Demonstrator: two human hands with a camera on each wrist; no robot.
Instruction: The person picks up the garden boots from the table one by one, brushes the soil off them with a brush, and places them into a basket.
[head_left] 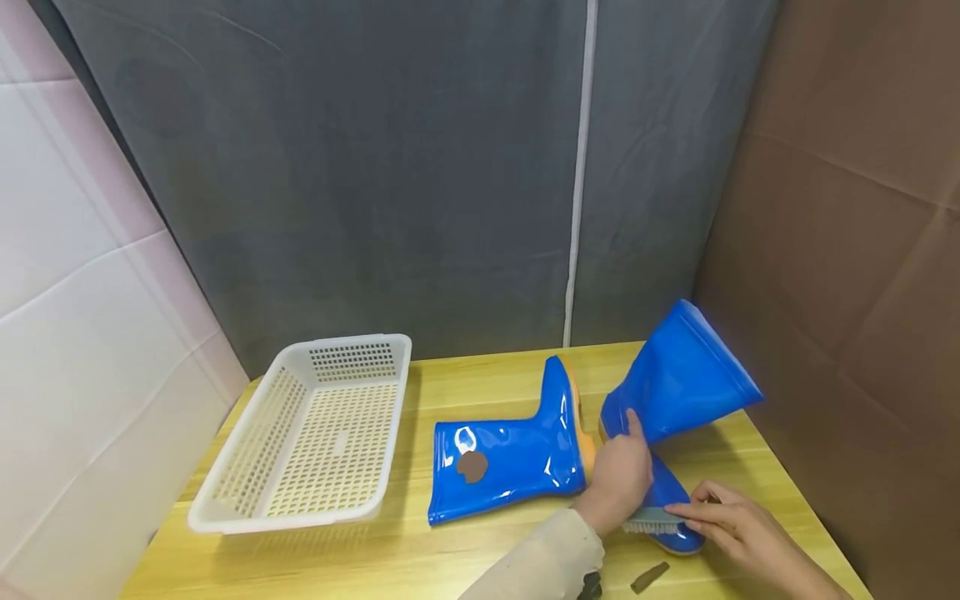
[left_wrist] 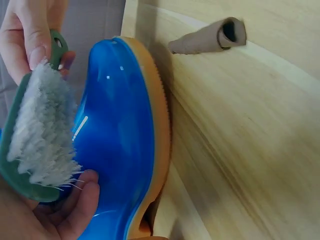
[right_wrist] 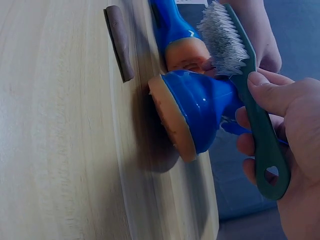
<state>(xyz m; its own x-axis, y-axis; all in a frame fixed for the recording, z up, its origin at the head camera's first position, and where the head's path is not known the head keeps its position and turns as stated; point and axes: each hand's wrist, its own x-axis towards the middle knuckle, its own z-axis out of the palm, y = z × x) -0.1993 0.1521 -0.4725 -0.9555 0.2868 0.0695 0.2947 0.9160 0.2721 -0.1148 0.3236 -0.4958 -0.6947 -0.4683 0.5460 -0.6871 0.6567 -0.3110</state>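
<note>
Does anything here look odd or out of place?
Yes. The blue boot lying on its side has an irregular brown patch on its glossy shaft; dirt or something stuck on, I cannot tell. A curled brown scrap also lies loose on the table near the toe of the other boot.

I have the person's left arm on my head feed in a pale cream, soft-looking fabric sleeve (head_left: pixel 536 567), roomy and slightly padded in shape, with faint creases along it. It ends at the wrist in a loose, rounded cuff (head_left: pixel 587 540) of the same plain cloth, and the left hand (head_left: pixel 621 477) beyond that is bare. Tucked at the cuff's lower edge I make out a small, glossy-looking black piece (head_left: pixel 591 586), too cropped for me to identify. The right hand (head_left: pixel 731 529) is also bare, as is the stretch of right forearm (head_left: pixel 798 575) I can see. My left-wrist feed shows its smooth, rounded thumbnail (left_wrist: pixel 37 56).
</note>
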